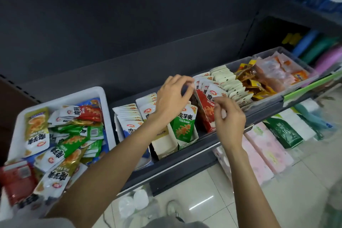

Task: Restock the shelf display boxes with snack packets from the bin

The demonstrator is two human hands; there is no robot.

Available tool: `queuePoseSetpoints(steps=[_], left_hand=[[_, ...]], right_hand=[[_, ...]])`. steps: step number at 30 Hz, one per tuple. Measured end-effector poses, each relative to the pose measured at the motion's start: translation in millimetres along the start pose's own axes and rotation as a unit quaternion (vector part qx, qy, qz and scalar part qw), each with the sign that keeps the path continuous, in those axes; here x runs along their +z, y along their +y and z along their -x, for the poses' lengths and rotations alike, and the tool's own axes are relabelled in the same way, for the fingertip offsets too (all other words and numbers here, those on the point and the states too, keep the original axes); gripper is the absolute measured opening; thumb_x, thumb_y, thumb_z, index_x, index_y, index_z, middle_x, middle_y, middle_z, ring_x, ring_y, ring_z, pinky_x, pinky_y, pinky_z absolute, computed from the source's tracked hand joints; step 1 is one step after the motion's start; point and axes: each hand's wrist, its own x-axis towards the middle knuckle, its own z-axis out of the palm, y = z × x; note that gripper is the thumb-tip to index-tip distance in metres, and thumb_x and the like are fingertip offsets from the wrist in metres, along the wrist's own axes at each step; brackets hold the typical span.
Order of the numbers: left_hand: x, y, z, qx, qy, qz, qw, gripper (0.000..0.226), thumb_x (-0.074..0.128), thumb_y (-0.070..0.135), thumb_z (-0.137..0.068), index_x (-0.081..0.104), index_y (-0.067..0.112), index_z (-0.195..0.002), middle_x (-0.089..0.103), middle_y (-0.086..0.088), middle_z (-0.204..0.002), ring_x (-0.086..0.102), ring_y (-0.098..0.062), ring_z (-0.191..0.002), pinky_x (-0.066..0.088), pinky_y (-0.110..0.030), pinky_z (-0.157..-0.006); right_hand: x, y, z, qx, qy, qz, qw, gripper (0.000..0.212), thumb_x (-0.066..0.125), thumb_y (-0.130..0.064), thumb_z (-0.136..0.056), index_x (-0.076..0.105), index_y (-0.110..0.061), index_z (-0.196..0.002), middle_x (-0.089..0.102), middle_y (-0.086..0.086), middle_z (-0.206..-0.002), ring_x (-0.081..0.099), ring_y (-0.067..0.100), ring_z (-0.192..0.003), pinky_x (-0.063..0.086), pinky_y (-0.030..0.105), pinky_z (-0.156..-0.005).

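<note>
A white bin (92, 92) at the left holds several loose snack packets (68, 142) in red, green, gold and blue. On the dark shelf (185, 155) stand cardboard display boxes: a blue-packet box (129, 126), a green-packet box (185, 126) and a red-packet box (205, 109). My left hand (172, 98) reaches over the green box and pinches the tops of the red packets at the back of the red box. My right hand (229, 116) is at the front of that red box, fingers curled on a packet's edge.
Clear plastic tubs (303, 81) with yellow and orange packets sit at the shelf's right end, next to a row of white-backed packets (231, 83). Tissue packs (266, 146) lie on the lower shelf. Pale floor tiles (305, 181) and a shoe (173, 207) show below.
</note>
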Motion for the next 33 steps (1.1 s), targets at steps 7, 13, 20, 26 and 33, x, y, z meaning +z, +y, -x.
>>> queuePoseSetpoints(steps=[7, 13, 20, 26, 33], left_hand=[[-101.4, -58.1, 119.3, -0.052, 0.148, -0.04, 0.987, 0.021, 0.051, 0.025, -0.091, 0.069, 0.015, -0.092, 0.054, 0.006, -0.057, 0.047, -0.01, -0.049, 0.04, -0.022, -0.05], [-157.8, -149.5, 208.7, -0.28, -0.028, -0.212, 0.936, 0.027, 0.065, 0.02, -0.083, 0.065, 0.014, -0.109, 0.064, -0.008, -0.104, 0.058, -0.032, -0.098, 0.049, -0.038, -0.071], [-179.6, -187.2, 235.8, -0.339, -0.11, -0.262, 0.897, 0.047, 0.057, 0.035, -0.09, 0.053, 0.007, -0.127, 0.054, -0.013, -0.129, 0.045, -0.032, -0.123, 0.039, -0.042, -0.099], [-182.3, -193.3, 236.7, -0.304, -0.19, -0.353, 0.864, 0.046, 0.047, 0.033, -0.095, 0.042, 0.012, -0.135, 0.046, -0.006, -0.14, 0.041, -0.023, -0.13, 0.033, -0.034, -0.106], [-191.6, -188.4, 253.7, -0.323, -0.039, -0.21, 0.922, 0.043, 0.058, 0.033, -0.09, 0.054, 0.017, -0.129, 0.061, -0.004, -0.123, 0.057, -0.023, -0.112, 0.046, -0.033, -0.09]], right_hand=[[33.8, -92.5, 42.2, -0.148, -0.329, -0.072, 0.93, 0.015, 0.058, -0.017, -0.091, 0.065, -0.02, -0.104, 0.07, -0.007, -0.093, 0.065, 0.01, -0.081, 0.053, 0.033, -0.07], [100.6, -154.8, 86.5, -0.255, -0.465, -0.034, 0.847, 0.02, 0.054, -0.021, -0.094, 0.064, -0.02, -0.11, 0.067, -0.003, -0.101, 0.063, 0.016, -0.088, 0.051, 0.034, -0.07], [201.2, -197.1, 124.8, -0.325, -0.47, 0.082, 0.817, 0.036, 0.049, -0.009, -0.093, 0.053, -0.013, -0.129, 0.056, 0.006, -0.125, 0.056, 0.026, -0.111, 0.051, 0.04, -0.087], [255.7, -216.9, 132.6, -0.399, -0.498, 0.178, 0.749, 0.071, 0.045, 0.009, -0.088, 0.016, -0.01, -0.151, 0.02, 0.009, -0.157, 0.024, 0.023, -0.142, 0.022, 0.033, -0.114], [247.8, -213.1, 133.8, -0.508, -0.434, 0.217, 0.712, 0.039, 0.044, 0.004, -0.092, 0.048, -0.009, -0.128, 0.067, 0.006, -0.105, 0.067, 0.024, -0.092, 0.049, 0.033, -0.067]])
